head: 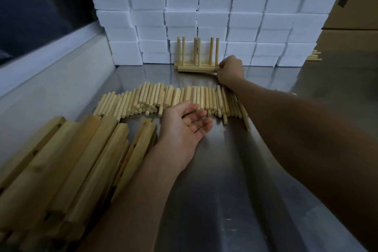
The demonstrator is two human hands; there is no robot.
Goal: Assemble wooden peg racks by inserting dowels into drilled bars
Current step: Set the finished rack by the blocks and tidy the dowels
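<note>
1. Two hands in view: right hand [230, 71] curls on the right end of the finished rack [196, 65], apparently pinching the bar; pegs upright.
2. Left hand [184, 127], palm up, fingers relaxed, holds nothing.
3. Loose dowels [163, 98] lie just beyond the left fingertips, long axes pointing away; drilled bars [71, 159] just left, so the left hand is nearer both.

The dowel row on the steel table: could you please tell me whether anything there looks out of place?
Mostly tidy. At the right end of the dowel row, one dowel lies slanted and juts nearer than the rest, beside a short straggler. Nothing looks broken or spilled.
</note>
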